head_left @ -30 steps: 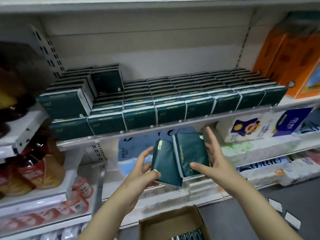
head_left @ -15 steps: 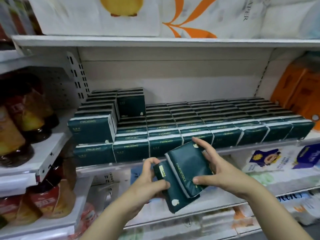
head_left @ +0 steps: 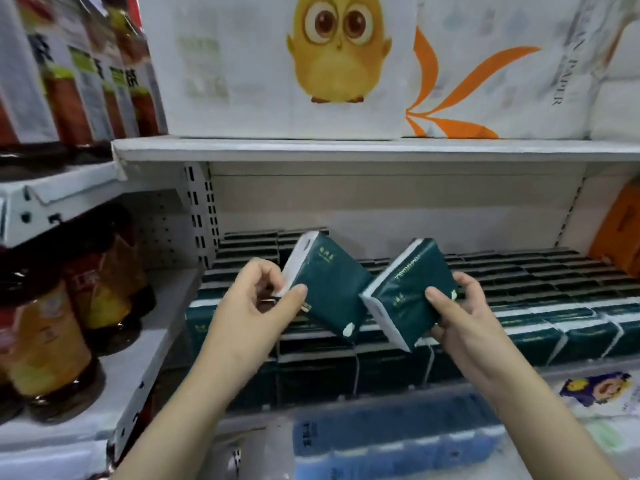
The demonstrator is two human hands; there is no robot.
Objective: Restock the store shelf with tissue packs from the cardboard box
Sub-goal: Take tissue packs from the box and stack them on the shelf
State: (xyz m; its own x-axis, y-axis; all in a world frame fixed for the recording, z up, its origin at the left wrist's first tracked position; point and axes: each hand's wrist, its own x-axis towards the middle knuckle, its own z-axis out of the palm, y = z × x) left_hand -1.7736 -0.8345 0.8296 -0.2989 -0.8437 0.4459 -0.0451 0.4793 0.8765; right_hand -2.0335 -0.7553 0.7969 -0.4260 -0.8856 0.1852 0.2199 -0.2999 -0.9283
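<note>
Head view: the person stood close to the shelf point(head_left: 381, 393), both arms raised in front of it. The left hand point(head_left: 256, 306) pinched a dark green tissue pack point(head_left: 329, 289) at its white end, thumb on the face and fingers curled behind; the pack tilted, its top leaning right. The right hand point(head_left: 460, 317) gripped a second tissue pack point(head_left: 408, 296), thumb across the front, and it leaned the other way. The two packs' lower corners lay close together. Both hung above the shelf's front edge, over rows of stocked green packs point(head_left: 519, 289) reaching to the back. Bottles point(head_left: 45, 341) stood on the left – a chick-printed pack point(head_left: 339, 53) sat on the shelf above.
</note>
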